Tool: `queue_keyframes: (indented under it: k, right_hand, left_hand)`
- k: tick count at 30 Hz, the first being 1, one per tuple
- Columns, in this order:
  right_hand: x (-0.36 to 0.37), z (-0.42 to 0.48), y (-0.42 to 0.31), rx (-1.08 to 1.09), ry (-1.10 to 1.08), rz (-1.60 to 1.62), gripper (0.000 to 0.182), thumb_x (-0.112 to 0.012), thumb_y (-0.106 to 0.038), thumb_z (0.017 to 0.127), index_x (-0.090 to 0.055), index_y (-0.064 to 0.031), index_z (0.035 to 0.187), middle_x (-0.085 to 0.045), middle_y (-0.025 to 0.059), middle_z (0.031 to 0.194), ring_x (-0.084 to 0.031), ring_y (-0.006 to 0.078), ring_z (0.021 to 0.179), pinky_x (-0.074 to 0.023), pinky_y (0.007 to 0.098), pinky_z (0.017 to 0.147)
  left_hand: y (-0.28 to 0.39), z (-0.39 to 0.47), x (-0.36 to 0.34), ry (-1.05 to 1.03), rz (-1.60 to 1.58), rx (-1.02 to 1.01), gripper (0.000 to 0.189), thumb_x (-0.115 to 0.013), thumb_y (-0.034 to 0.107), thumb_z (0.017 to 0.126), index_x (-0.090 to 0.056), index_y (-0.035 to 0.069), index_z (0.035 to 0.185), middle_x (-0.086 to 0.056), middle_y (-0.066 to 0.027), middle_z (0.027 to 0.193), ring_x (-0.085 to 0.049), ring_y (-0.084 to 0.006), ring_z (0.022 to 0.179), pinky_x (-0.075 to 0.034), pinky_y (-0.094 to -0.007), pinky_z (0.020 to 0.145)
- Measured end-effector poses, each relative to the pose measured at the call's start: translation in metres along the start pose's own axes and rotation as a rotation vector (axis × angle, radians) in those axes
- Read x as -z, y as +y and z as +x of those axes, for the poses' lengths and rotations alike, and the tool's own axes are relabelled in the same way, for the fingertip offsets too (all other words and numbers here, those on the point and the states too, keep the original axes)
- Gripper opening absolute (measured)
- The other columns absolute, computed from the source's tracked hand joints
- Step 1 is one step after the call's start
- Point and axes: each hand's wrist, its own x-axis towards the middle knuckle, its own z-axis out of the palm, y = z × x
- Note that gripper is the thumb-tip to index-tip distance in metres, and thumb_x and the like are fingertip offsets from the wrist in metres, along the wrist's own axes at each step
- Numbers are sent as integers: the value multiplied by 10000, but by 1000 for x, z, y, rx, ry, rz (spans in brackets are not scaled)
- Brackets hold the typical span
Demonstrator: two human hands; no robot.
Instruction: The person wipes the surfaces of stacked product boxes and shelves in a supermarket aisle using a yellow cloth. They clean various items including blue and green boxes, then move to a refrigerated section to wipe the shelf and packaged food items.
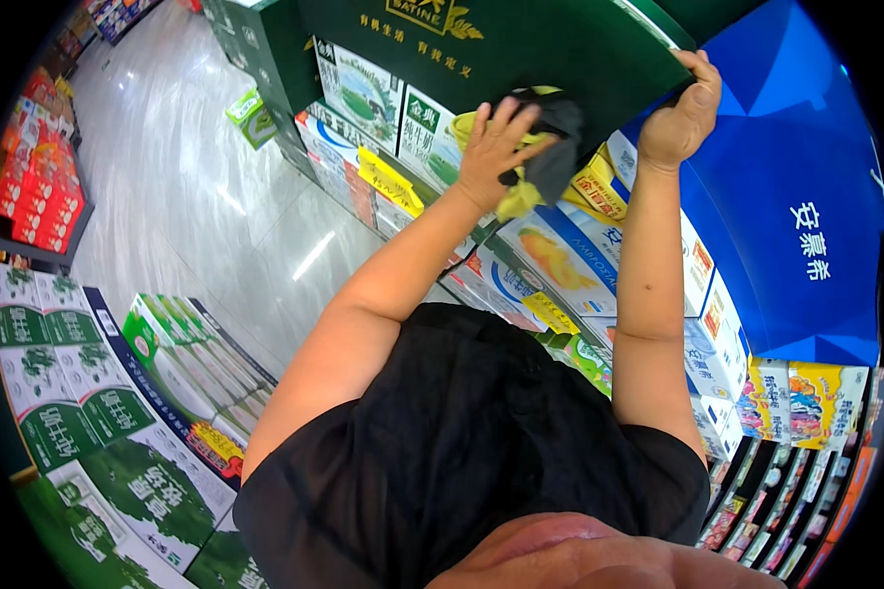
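My left hand [497, 151] presses a black-and-yellow cloth [552, 162] against the dark green display board [560, 51], its fingers spread over the bunched fabric. The board bears gold lettering and a leaf print. At the board's right end, my right hand [681, 110] grips the edge, fingers curled around the corner. White and green milk cartons [361, 96] stand just below and left of the cloth. Below the right hand, close to my forearm, is a yellow carton [604, 184].
A blue display panel [795, 184] rises on the right. Yellow handwritten tags [390, 180] hang along the stacked boxes. A small green carton [252, 118] projects by the display's left side. Green-and-white milk boxes [81, 375] stand at lower left. Red boxes [40, 199] line the far side of the aisle floor [214, 147].
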Motion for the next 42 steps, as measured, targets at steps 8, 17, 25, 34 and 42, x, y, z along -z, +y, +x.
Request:
queue_keyframes:
  k: [8,17,25,34,42]
  right_hand:
    - [-6,-1,-4,-38,22,-8,392,-331,-264,1014,-626,-10,968,-598,89,1021,-512,267,1092,-317,366,1037]
    - [0,-1,2,-27,-35,-33,489,-280,-393,1017,-573,-9,935,-604,101,927,-557,228,926,-317,445,1057]
    - [-11,-1,-5,1,18,-61,433,-282,-417,1013,-492,-51,916,-610,90,852,-596,201,835,-336,416,1040]
    - [-4,-1,2,-12,-18,25,430,-292,-402,1016,-521,-48,933,-610,86,857,-598,203,839,-360,400,1010]
    - [-7,4,10,-11,-67,279,296,-429,-244,1002,-587,-25,881,-560,29,823,-509,110,755,-395,245,705]
  left_hand:
    - [-55,-43,-6,200,-131,675,341,-583,280,858,-640,97,1139,-568,-171,1205,-462,-354,1197,-289,-396,1064]
    - [-180,-23,16,361,-462,1238,624,-464,534,900,-516,43,1281,-498,-179,1339,-435,-330,1263,-316,-344,1050]
    - [-287,-53,22,520,-762,1563,685,-505,523,877,-520,-47,1256,-551,-172,1251,-524,-280,1138,-380,-327,984]
    - [-181,-107,-29,568,-608,1754,732,-482,553,871,-565,-114,1160,-593,-189,1175,-541,-284,1092,-382,-318,961]
    - [-24,-112,-65,321,-615,1632,646,-473,545,897,-569,-6,1221,-538,-201,1279,-459,-317,1240,-330,-339,1042]
